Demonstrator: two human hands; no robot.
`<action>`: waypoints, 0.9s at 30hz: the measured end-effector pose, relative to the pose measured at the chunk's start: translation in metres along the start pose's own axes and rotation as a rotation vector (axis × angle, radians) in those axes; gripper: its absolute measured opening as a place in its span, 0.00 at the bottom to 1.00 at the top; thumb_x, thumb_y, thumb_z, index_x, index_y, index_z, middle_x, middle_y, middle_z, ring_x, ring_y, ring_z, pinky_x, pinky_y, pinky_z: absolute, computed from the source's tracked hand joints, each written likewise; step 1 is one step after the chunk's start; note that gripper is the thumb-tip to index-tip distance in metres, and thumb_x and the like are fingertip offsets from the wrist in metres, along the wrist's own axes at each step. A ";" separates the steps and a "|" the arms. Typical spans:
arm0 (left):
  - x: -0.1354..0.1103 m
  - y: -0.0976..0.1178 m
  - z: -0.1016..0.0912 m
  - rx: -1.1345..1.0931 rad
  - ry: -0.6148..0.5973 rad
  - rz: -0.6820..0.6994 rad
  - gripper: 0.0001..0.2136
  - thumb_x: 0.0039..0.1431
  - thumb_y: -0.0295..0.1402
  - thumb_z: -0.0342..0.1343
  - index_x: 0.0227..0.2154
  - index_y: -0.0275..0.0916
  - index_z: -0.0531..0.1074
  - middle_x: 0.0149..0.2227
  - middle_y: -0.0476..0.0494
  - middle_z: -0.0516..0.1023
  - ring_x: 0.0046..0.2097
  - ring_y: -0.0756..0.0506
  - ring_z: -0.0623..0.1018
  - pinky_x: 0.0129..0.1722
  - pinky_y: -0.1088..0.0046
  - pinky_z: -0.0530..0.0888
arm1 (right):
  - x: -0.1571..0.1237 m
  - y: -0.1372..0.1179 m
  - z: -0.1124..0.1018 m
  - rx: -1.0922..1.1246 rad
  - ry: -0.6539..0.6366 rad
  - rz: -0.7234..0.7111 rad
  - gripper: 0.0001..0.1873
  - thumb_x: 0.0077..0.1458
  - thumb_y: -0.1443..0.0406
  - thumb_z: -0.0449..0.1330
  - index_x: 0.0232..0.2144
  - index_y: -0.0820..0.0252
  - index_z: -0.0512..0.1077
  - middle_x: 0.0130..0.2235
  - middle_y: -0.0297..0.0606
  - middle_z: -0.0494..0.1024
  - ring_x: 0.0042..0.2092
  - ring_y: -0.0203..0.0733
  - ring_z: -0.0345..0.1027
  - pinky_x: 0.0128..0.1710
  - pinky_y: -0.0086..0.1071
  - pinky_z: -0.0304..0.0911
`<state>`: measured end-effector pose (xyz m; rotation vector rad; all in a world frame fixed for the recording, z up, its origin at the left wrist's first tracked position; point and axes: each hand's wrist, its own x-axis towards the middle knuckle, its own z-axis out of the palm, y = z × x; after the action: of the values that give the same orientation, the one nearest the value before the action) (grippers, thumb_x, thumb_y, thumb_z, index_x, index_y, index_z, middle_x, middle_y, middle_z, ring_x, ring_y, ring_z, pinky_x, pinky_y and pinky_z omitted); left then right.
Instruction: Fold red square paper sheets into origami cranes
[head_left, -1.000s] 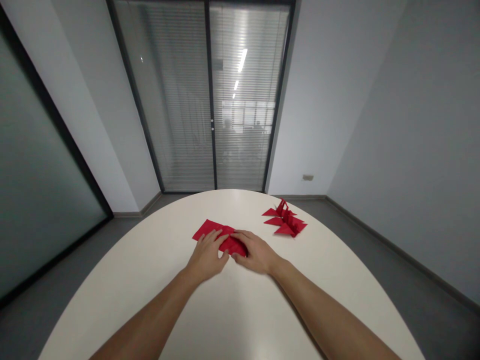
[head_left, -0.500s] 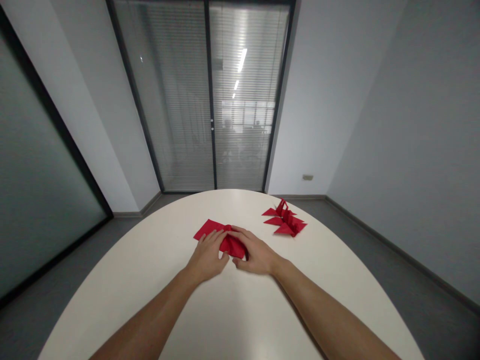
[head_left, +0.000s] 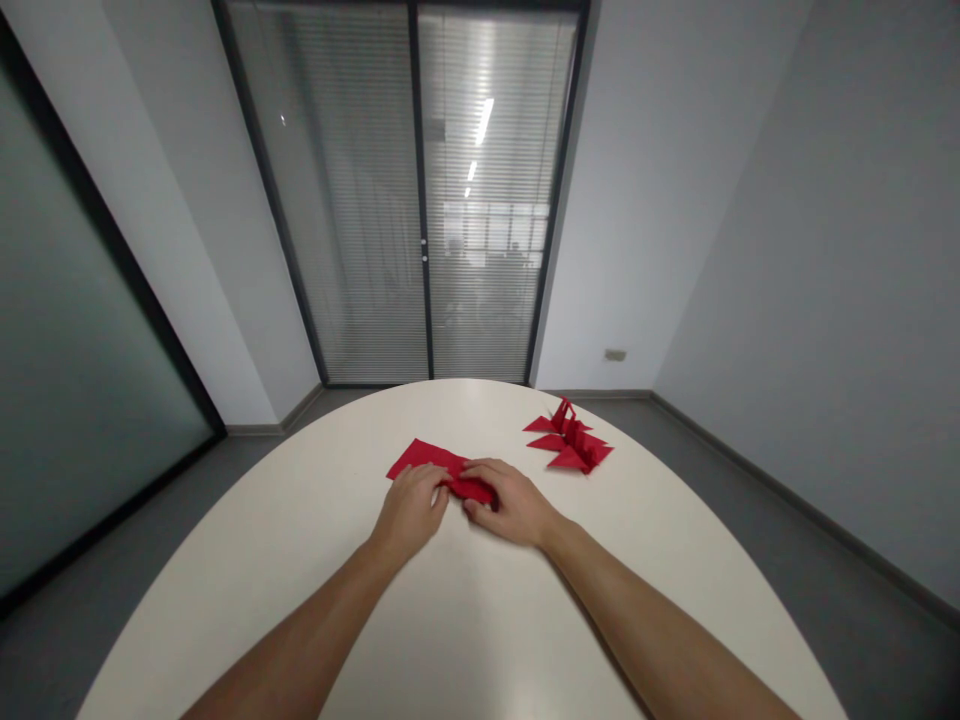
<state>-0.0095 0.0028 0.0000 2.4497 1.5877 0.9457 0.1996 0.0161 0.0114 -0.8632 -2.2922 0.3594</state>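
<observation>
A sheet of red paper [head_left: 425, 455], partly folded, lies on the white table under both my hands. My left hand [head_left: 411, 503] has its fingers closed on the paper's near left part, the thumb close to the fingertips. At the right end my right hand [head_left: 511, 503] curls around the paper, fingers over the top and thumb at the near edge. The fold between the hands is partly hidden by my fingers. To the right and farther back stand several folded red paper cranes [head_left: 571, 440], close together and touched by neither hand.
The round white table [head_left: 465, 610] reaches under both forearms, with its curved edge at the far side. Beyond it are a glass door with blinds [head_left: 487, 300] and a wall socket [head_left: 615, 355].
The raised near part of the paper now lies flatter. My left thumb has moved up and in against the paper, and my right thumb has risen to the near edge.
</observation>
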 end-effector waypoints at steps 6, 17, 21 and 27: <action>0.003 -0.003 -0.003 -0.103 0.132 -0.085 0.13 0.67 0.30 0.45 0.42 0.40 0.76 0.43 0.41 0.81 0.46 0.41 0.78 0.51 0.61 0.72 | 0.000 0.010 0.003 0.060 0.144 0.159 0.20 0.56 0.64 0.61 0.52 0.57 0.71 0.50 0.43 0.78 0.51 0.48 0.71 0.54 0.44 0.65; 0.000 0.004 -0.004 -0.375 0.168 -0.135 0.14 0.70 0.37 0.41 0.44 0.41 0.70 0.42 0.41 0.80 0.44 0.42 0.78 0.46 0.65 0.72 | 0.004 0.015 0.005 0.515 0.244 0.178 0.23 0.57 0.57 0.64 0.53 0.55 0.68 0.53 0.42 0.77 0.54 0.47 0.72 0.58 0.46 0.63; 0.000 0.006 -0.004 -0.383 0.130 -0.143 0.13 0.69 0.38 0.43 0.43 0.41 0.71 0.39 0.43 0.81 0.40 0.43 0.79 0.42 0.68 0.72 | 0.006 0.013 0.004 0.569 0.169 0.179 0.14 0.59 0.57 0.62 0.43 0.58 0.77 0.47 0.41 0.81 0.51 0.49 0.74 0.58 0.48 0.64; 0.000 0.002 -0.002 -0.386 0.124 -0.190 0.09 0.66 0.38 0.49 0.40 0.42 0.72 0.36 0.46 0.82 0.34 0.46 0.78 0.35 0.72 0.71 | 0.006 0.017 0.006 0.669 0.190 0.202 0.16 0.61 0.56 0.61 0.47 0.58 0.75 0.49 0.42 0.80 0.54 0.50 0.72 0.56 0.47 0.66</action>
<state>-0.0085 0.0009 0.0020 1.9821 1.4722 1.2529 0.2005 0.0326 0.0019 -0.7321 -1.7326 1.0155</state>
